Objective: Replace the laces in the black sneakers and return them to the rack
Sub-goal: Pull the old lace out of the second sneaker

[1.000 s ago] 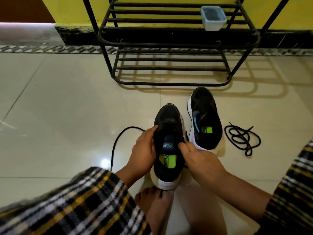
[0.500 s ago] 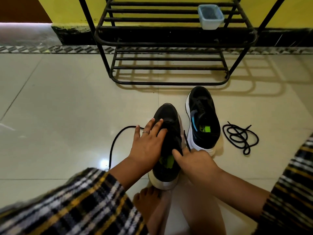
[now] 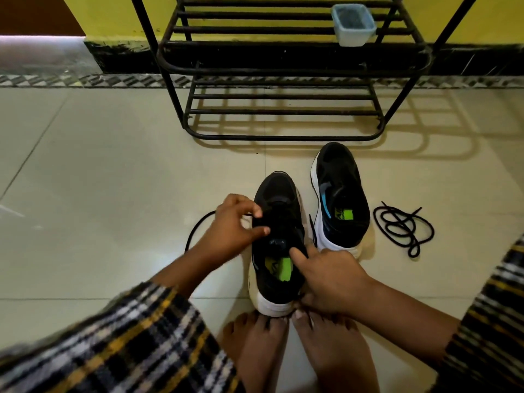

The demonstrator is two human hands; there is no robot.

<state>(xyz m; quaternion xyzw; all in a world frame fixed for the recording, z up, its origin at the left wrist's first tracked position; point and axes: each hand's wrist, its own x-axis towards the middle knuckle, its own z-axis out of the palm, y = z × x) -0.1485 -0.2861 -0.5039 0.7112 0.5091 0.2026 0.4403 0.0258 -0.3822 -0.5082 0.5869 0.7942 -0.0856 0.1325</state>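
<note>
The near black sneaker with a white sole stands on the floor, heel toward me, its green insole showing. My left hand is at its left eyelets, thumb and forefinger pinching a black lace that loops out over the floor to the left. My right hand grips the shoe's right heel side, thumb on the collar. The second black sneaker stands unlaced just to the right. A loose coiled black lace lies right of it. The black metal shoe rack stands behind.
A small pale blue tub sits on the rack's upper shelf at the right. My bare feet touch the near sneaker's heel. A yellow wall with a black skirting runs behind the rack. Pale tiled floor stretches to the left.
My left hand went from the shoe's side, across its top with spread fingers, to pinching the lace at the eyelets. My right hand slid down toward the heel.
</note>
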